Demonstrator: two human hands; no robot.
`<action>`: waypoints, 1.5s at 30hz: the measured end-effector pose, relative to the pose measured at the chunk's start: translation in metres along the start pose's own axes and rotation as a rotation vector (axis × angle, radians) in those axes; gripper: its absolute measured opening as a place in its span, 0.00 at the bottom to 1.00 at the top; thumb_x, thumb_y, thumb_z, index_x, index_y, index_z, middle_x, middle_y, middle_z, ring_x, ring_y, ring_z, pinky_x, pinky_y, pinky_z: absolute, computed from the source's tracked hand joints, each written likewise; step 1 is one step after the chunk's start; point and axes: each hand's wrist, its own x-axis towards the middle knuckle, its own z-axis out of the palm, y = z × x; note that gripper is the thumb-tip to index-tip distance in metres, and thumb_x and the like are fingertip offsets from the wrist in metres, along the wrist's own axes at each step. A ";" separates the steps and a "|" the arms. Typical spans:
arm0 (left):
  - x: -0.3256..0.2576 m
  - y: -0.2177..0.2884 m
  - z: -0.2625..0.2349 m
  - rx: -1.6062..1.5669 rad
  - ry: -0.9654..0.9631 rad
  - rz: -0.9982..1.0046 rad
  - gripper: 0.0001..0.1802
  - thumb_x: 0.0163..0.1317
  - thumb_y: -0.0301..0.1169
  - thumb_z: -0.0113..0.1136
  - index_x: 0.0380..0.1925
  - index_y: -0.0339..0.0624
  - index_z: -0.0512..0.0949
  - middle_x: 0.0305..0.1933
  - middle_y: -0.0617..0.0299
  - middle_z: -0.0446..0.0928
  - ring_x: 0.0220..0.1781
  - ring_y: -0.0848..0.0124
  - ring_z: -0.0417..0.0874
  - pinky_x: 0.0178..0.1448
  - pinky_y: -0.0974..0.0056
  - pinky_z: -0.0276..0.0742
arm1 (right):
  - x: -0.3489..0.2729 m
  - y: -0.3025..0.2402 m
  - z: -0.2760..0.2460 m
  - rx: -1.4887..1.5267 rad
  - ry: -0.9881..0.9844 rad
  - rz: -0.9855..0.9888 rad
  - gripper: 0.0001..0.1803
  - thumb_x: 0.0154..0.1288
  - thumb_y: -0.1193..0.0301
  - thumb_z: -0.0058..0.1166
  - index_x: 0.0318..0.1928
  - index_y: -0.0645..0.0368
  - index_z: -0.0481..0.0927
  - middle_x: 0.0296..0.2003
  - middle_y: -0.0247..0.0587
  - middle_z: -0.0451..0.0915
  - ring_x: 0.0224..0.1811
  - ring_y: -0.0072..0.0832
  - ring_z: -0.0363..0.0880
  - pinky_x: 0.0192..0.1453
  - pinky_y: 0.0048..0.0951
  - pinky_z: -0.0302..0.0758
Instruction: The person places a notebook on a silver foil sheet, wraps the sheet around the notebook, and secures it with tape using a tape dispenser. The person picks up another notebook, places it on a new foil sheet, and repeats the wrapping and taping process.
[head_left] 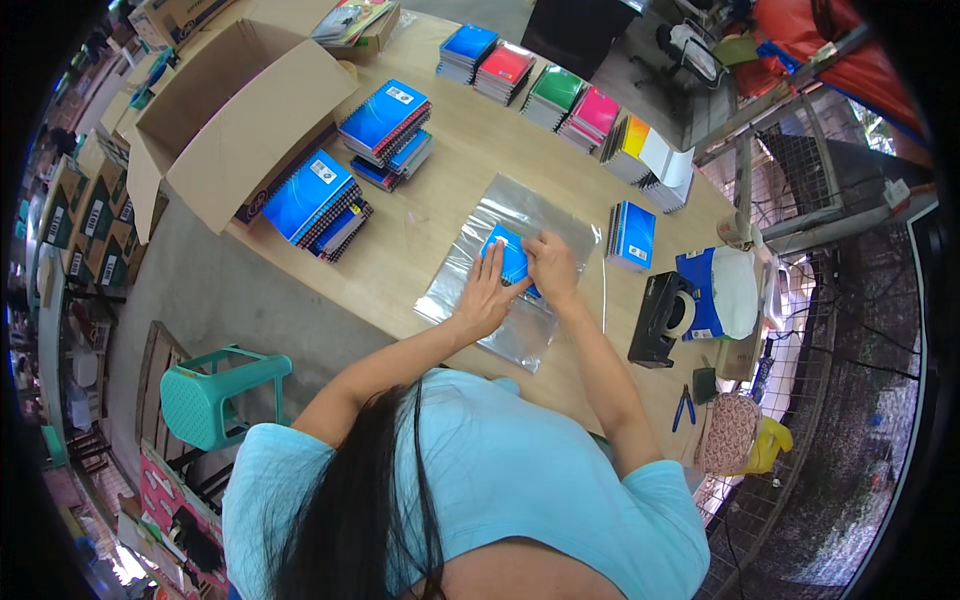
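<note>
A small blue notebook (508, 262) lies on a clear plastic sheet (515, 205) spread over the table in front of me. My left hand (486, 297) rests on its left part, fingers stretched out over the cover. At the notebook's right edge, my right hand (552, 268) is closed with its fingers curled; what is between them, if anything, is hidden. Right of the sheet sits a stack of blue spiral notebooks (632, 236). More blue notebooks (385, 118) are piled to the left, with another pile (312, 195) nearer the table's left edge.
Stacks of red (505, 65), green (558, 88) and pink notebooks (594, 110) line the far edge. An open cardboard box (260, 130) stands at the left. A black tape dispenser (655, 320) and blue-handled pliers (684, 408) lie at right. A green stool (205, 400) is on the floor.
</note>
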 end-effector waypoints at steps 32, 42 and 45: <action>0.005 -0.013 -0.028 -0.094 0.194 0.077 0.27 0.53 0.23 0.59 0.56 0.53 0.77 0.68 0.60 0.71 0.74 0.60 0.66 0.76 0.30 0.43 | -0.047 -0.019 0.015 -0.203 -0.198 0.096 0.34 0.49 0.67 0.67 0.58 0.67 0.75 0.48 0.47 0.73 0.53 0.44 0.72 0.56 0.44 0.76; 0.031 -0.022 -0.014 0.126 -0.045 0.265 0.32 0.62 0.23 0.52 0.68 0.53 0.67 0.69 0.50 0.68 0.73 0.53 0.66 0.79 0.39 0.47 | -0.118 0.019 -0.009 -0.011 0.046 0.332 0.20 0.51 0.67 0.67 0.48 0.52 0.86 0.51 0.40 0.81 0.53 0.47 0.75 0.60 0.43 0.73; 0.028 -0.025 -0.011 0.128 -0.075 0.204 0.39 0.59 0.20 0.53 0.71 0.65 0.66 0.73 0.51 0.64 0.77 0.53 0.62 0.75 0.27 0.40 | -0.116 0.033 -0.044 -0.221 0.111 0.309 0.20 0.52 0.66 0.66 0.48 0.50 0.86 0.53 0.38 0.81 0.58 0.47 0.74 0.62 0.46 0.71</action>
